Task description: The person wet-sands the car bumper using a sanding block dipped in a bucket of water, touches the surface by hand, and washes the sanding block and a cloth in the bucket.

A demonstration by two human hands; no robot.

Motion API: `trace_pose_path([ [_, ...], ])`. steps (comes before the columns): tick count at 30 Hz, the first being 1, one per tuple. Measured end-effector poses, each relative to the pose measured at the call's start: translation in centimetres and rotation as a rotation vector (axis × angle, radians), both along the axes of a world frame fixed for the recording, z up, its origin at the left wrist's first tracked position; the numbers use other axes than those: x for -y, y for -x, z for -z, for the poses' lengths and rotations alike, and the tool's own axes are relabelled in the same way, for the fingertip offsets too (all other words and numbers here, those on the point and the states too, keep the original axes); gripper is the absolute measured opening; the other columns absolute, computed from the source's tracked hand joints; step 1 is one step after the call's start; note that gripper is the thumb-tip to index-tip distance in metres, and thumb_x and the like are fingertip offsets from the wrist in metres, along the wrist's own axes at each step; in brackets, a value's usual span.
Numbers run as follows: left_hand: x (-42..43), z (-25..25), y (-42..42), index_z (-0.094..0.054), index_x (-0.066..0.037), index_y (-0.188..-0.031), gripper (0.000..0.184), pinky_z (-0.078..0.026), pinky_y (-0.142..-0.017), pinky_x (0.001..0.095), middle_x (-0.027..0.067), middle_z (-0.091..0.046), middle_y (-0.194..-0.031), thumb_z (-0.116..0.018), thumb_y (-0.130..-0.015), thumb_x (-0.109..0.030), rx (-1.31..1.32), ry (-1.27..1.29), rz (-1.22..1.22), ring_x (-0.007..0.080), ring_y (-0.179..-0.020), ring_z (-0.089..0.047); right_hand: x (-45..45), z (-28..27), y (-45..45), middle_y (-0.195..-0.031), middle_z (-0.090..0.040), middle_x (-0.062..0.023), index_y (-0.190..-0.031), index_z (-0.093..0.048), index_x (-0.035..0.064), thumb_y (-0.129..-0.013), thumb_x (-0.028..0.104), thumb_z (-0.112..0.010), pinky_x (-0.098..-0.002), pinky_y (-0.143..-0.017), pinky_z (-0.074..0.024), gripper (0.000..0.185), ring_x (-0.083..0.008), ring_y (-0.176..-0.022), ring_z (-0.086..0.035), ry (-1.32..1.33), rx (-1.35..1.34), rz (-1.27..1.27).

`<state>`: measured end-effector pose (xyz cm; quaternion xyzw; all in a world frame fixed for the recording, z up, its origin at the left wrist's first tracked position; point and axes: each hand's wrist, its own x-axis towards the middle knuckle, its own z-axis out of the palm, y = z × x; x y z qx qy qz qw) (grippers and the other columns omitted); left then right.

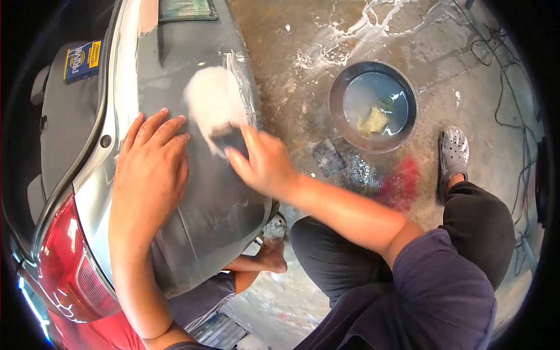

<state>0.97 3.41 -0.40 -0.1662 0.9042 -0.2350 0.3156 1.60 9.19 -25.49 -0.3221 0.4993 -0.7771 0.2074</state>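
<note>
A grey car bumper (pixel 201 192) curves down the left half of the view, with a pale filler patch (pixel 216 96) on its upper part. My right hand (pixel 262 160) is closed around a dark sanding block (pixel 230 140), which rests against the patch's lower edge; the hand is slightly blurred. Flat on the bumper, left of the patch, lies my left hand (pixel 153 160), fingers apart and holding nothing.
A round basin (pixel 333 108) of cloudy water with a yellowish sponge (pixel 374 121) stands on the wet floor. Beside it lies a dark flat pad (pixel 328 157). Cables (pixel 513 116) run along the right. Another person's foot (pixel 273 251) shows below the bumper.
</note>
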Motion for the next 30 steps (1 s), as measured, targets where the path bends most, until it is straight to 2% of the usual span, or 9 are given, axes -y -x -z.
trace_pose_path([
  [3,0.2,0.0,0.0,-0.073,0.000,-0.109,0.023,-0.034,-0.127,0.0498,0.0111,-0.068,-0.138,-0.067,-0.087,-0.003,-0.004,0.009,0.014,0.0307,-0.141,-0.054,6.2,-1.2,5.5,-0.098,-0.072,-0.0284,-0.131,-0.056,-0.0019,-0.098,0.028,-0.065,-0.0565,-0.079,-0.0564,0.046,-0.0487,-0.092,-0.070,-0.154,0.089,-0.138],
  [4,0.0,0.2,0.0,-0.073,0.000,-0.108,0.021,-0.034,-0.127,0.0486,0.0111,-0.068,-0.137,-0.067,-0.088,-0.005,-0.006,0.007,0.020,0.0295,-0.140,-0.055,8.6,-1.8,8.2,-0.100,-0.072,-0.0303,-0.130,-0.056,-0.0032,-0.098,0.029,-0.065,-0.0571,-0.081,-0.0561,0.046,-0.0500,-0.094,-0.070,-0.247,0.023,-0.166],
  [6,-0.1,0.1,0.2,-0.072,0.001,-0.111,0.024,-0.035,-0.127,0.0507,0.0119,-0.067,-0.138,-0.067,-0.087,-0.001,0.005,-0.008,0.013,0.0324,-0.141,-0.054,6.7,-2.2,6.7,-0.102,-0.072,-0.0299,-0.132,-0.056,-0.0047,-0.098,0.027,-0.065,-0.0558,-0.081,-0.0568,0.048,-0.0489,-0.093,-0.071,-0.250,0.012,-0.150],
  [8,-0.1,0.0,0.1,-0.072,0.001,-0.112,0.026,-0.035,-0.127,0.0518,0.0123,-0.067,-0.139,-0.068,-0.087,0.000,0.007,-0.008,0.003,0.0339,-0.141,-0.054,1.6,-1.2,2.1,-0.104,-0.072,-0.0289,-0.135,-0.055,-0.0063,-0.098,0.027,-0.067,-0.0551,-0.080,-0.0574,0.051,-0.0476,-0.091,-0.072,-0.024,0.103,-0.078],
  [10,0.0,0.0,0.2,-0.072,0.001,-0.113,0.026,-0.035,-0.127,0.0519,0.0123,-0.067,-0.138,-0.068,-0.087,0.000,0.012,-0.004,0.004,0.0341,-0.141,-0.054,-1.9,0.2,-1.7,-0.104,-0.072,-0.0270,-0.139,-0.054,-0.0075,-0.098,0.026,-0.067,-0.0549,-0.078,-0.0574,0.054,-0.0465,-0.089,-0.072,0.009,0.079,-0.074],
  [18,-0.2,0.4,0.1,-0.072,0.001,-0.114,0.026,-0.035,-0.126,0.0522,0.0126,-0.067,-0.138,-0.068,-0.088,-0.001,-0.016,-0.011,-0.011,0.0344,-0.141,-0.054,9.9,-1.6,8.8,-0.096,-0.073,-0.0289,-0.126,-0.058,-0.0024,-0.097,0.028,-0.066,-0.0560,-0.079,-0.0571,0.043,-0.0482,-0.093,-0.072,-0.231,-0.027,-0.108],
  [25,-0.1,0.1,0.3,-0.072,0.001,-0.115,0.027,-0.035,-0.126,0.0524,0.0125,-0.068,-0.137,-0.068,-0.088,-0.001,0.005,-0.007,-0.009,0.0341,-0.140,-0.055,2.5,0.8,2.6,-0.101,-0.072,-0.0308,-0.119,-0.056,-0.0043,-0.096,0.031,-0.065,-0.0581,-0.085,-0.0554,0.042,-0.0520,-0.098,-0.069,-0.041,0.145,-0.105],
  [28,-0.2,0.2,0.3,-0.072,0.001,-0.115,0.027,-0.035,-0.126,0.0522,0.0125,-0.068,-0.136,-0.068,-0.088,-0.001,0.004,-0.003,-0.010,0.0337,-0.140,-0.055,8.8,-0.3,7.0,-0.097,-0.071,-0.0311,-0.111,-0.058,-0.0012,-0.095,0.031,-0.068,-0.0553,-0.078,-0.0547,0.037,-0.0503,-0.093,-0.070,-0.156,0.039,-0.087],
  [30,-0.2,0.2,0.2,-0.072,0.001,-0.115,0.027,-0.035,-0.126,0.0523,0.0124,-0.068,-0.137,-0.068,-0.088,-0.001,0.005,-0.004,-0.008,0.0336,-0.140,-0.055,9.7,-1.2,8.8,-0.101,-0.072,-0.0302,-0.123,-0.057,-0.0026,-0.096,0.029,-0.066,-0.0561,-0.083,-0.0556,0.043,-0.0503,-0.095,-0.070,-0.222,-0.002,-0.132],
])
